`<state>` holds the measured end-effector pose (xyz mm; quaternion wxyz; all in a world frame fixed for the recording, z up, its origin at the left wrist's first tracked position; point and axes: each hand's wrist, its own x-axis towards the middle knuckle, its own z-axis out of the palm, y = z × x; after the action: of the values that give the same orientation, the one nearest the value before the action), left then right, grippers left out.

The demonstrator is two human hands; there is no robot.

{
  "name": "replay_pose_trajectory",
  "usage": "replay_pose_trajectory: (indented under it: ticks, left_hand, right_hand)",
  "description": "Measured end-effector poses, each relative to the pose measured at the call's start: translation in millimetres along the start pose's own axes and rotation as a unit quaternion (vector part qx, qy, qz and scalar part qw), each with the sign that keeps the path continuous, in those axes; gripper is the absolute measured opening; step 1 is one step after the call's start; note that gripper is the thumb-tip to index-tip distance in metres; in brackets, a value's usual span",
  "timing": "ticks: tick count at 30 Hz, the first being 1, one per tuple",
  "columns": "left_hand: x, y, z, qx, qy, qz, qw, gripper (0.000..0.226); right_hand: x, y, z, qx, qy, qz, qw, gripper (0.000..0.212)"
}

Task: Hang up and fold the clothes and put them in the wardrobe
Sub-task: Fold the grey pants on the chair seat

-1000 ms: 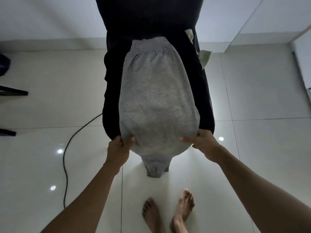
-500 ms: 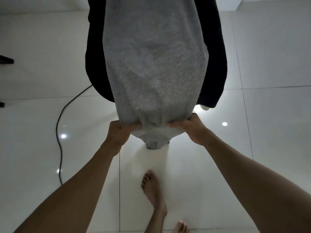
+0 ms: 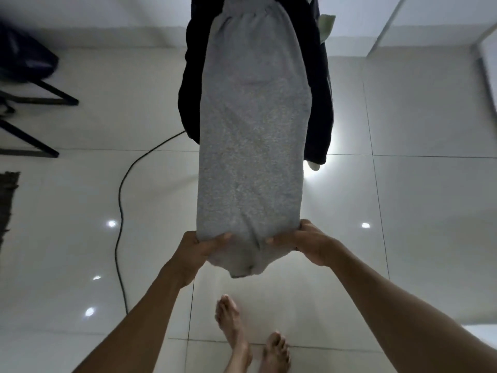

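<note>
A grey sweatpants-like garment lies stretched lengthwise over a black garment, its elastic waistband at the far end. My left hand grips the near left corner of the grey garment, thumb on top. My right hand grips the near right corner the same way. A short grey end hangs down between my hands. What supports the clothes is hidden under them.
A black cable curves across the glossy white tile floor on the left. Black furniture legs and a dark mat edge sit at the far left. My bare feet stand below the garment. A pale cloth peeks out top right.
Both hands kept their grip on the near end of the grey garment. The garment looks longer and narrower now, and my feet have shifted.
</note>
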<state>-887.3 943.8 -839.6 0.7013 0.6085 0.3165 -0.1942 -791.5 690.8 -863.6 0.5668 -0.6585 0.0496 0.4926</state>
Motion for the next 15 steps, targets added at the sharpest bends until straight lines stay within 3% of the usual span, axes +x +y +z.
replay_pose_trajectory:
  ticks: [3,7,9,15]
  left_hand:
    - [-30.1,-3.6,5.0,-0.009,0.005,0.009,1.0,0.065]
    - [-60.9,-17.5,7.0,0.012,-0.01,-0.017,1.0,0.082]
    - [-78.2,-26.4,8.5,-0.005,-0.024,-0.037,0.999,0.078]
    - [-121.1,-50.8,9.0,-0.04,-0.056,-0.114,0.991,0.08]
  right_hand:
    - [-28.0,12.9,16.2,0.025,0.009,0.003,1.0,0.089]
    - [-62.5,30.9,36.5,0.039,0.003,0.022,0.999,0.096]
    - [-78.5,39.8,47.7,0.064,0.005,0.027,0.998,0.096]
    - [-124.2,54.1,88.1,0.105,0.02,0.049,0.993,0.063]
